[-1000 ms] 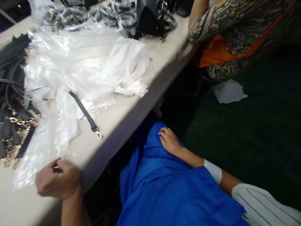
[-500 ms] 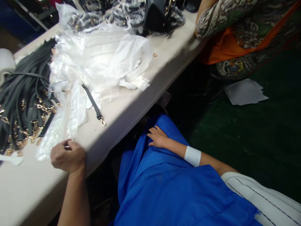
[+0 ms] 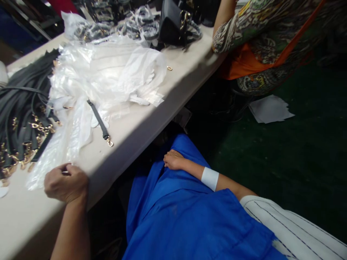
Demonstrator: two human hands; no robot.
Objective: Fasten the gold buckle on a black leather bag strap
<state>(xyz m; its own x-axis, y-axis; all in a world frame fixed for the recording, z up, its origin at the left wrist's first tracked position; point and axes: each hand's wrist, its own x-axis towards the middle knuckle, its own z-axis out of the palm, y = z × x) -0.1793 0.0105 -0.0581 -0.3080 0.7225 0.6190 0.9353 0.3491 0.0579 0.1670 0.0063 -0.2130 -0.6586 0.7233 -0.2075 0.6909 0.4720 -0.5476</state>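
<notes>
Two hands show in my head view. I have the left hand (image 3: 66,183) curled into a loose fist by the near edge of the table (image 3: 21,220), thumb against the bent forefinger, just beside the ends of the clear plastic sleeves (image 3: 56,151); whether it pinches one, I cannot tell. My right hand (image 3: 173,159) lies on the blue apron (image 3: 195,220) over the lap, fingers bent; I cannot tell whether they grip the cloth. Beyond the left fist, right of the sleeves, a short black strap (image 3: 97,121) lies with its gold clasp (image 3: 110,142) towards the near edge. Dark straps (image 3: 24,94) are heaped to the left, and crumpled plastic bags (image 3: 108,68) spread across the middle. Farther off sits a black bag (image 3: 169,23), near a co-worker's patterned sleeve (image 3: 230,36).
</notes>
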